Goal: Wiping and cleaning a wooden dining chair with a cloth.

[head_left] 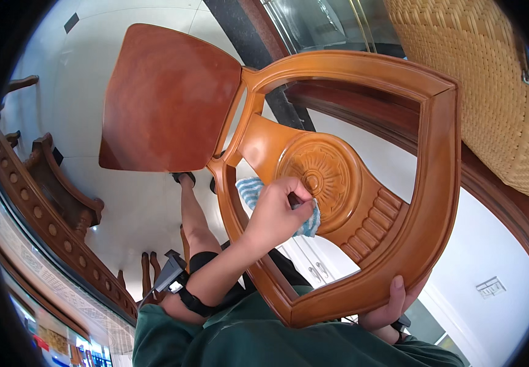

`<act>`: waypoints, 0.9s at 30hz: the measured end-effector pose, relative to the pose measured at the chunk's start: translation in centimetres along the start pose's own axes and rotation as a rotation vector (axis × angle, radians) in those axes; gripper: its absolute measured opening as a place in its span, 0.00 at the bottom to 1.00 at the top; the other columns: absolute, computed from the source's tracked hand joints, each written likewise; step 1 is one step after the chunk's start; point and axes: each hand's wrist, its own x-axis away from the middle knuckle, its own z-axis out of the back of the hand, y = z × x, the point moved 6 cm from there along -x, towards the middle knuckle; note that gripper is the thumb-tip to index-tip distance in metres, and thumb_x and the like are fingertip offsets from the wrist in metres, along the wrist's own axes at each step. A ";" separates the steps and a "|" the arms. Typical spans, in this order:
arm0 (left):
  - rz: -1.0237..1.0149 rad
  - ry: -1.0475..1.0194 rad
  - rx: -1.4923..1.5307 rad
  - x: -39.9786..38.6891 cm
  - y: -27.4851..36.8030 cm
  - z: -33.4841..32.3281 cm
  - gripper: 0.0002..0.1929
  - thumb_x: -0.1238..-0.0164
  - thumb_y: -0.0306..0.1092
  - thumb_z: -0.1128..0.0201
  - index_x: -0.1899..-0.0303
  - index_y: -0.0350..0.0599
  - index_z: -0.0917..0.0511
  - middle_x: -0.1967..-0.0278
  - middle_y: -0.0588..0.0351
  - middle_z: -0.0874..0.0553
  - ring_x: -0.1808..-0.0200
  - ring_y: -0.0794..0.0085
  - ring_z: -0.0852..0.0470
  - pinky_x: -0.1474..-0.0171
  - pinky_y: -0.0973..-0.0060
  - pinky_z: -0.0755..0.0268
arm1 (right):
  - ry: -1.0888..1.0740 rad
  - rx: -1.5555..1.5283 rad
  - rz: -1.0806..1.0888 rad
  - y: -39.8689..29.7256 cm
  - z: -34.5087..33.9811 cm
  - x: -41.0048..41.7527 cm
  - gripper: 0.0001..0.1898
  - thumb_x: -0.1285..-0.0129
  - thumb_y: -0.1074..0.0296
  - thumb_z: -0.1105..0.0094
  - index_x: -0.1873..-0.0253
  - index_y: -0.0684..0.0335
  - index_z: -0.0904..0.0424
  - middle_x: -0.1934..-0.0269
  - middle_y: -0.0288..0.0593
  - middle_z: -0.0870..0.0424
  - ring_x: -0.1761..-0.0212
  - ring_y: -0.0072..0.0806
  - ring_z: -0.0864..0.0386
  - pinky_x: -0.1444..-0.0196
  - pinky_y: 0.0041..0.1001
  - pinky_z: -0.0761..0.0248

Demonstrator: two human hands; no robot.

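A varnished wooden chair fills the middle of the view, with its reddish-brown seat [172,101] at upper left. The lighter back frame [439,183] leans towards me. Inside it, the splat carries a carved round rosette [337,160] and a fluted part. My left hand [278,211] pinches a blue-and-white striped cloth [310,225] against the rosette's near edge. Another end of that cloth shows past the hand's far side. At lower right my right hand [397,303] grips the outer rail of the back frame; some of its fingers are hidden behind the wood.
Woven wicker [470,87] stands at upper right beside dark wooden trim. A white wall with a switch plate [490,287] is on the right. Dark carved furniture [58,229] lines the left, with another wooden chair [62,179] near it on pale floor tiles [81,101].
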 end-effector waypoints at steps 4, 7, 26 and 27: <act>0.010 0.083 0.056 0.0 -0.6 0.1 0.05 0.32 0.21 0.28 0.65 0.38 0.18 0.69 0.66 0.16 0.67 0.88 0.21 0.64 0.83 0.30 | 0.011 0.026 0.015 0.3 0.5 0.1 0.43 0.34 0.68 0.46 0.16 0.69 0.53 0.23 0.58 0.38 0.24 0.45 0.33 0.22 0.42 0.39; 0.025 0.171 0.114 -0.7 -0.8 0.5 0.05 0.32 0.21 0.28 0.65 0.38 0.18 0.69 0.66 0.15 0.67 0.88 0.21 0.63 0.84 0.30 | 0.017 0.048 0.047 0.5 0.6 0.1 0.40 0.31 0.66 0.48 0.17 0.68 0.50 0.24 0.57 0.34 0.28 0.42 0.29 0.25 0.39 0.34; 0.092 0.156 0.106 -1.8 0.4 -0.4 0.03 0.35 0.22 0.27 0.65 0.37 0.15 0.69 0.61 0.13 0.67 0.83 0.19 0.62 0.82 0.28 | -0.046 -0.019 0.046 0.1 0.0 0.1 0.37 0.31 0.71 0.51 0.18 0.70 0.48 0.24 0.55 0.35 0.26 0.40 0.32 0.23 0.39 0.40; 0.094 0.159 0.103 -1.8 0.5 -0.2 0.03 0.35 0.22 0.27 0.65 0.37 0.15 0.69 0.61 0.13 0.67 0.83 0.19 0.62 0.82 0.28 | -0.047 -0.021 0.042 0.1 0.0 0.2 0.37 0.31 0.71 0.51 0.18 0.70 0.48 0.24 0.55 0.35 0.26 0.40 0.32 0.23 0.39 0.40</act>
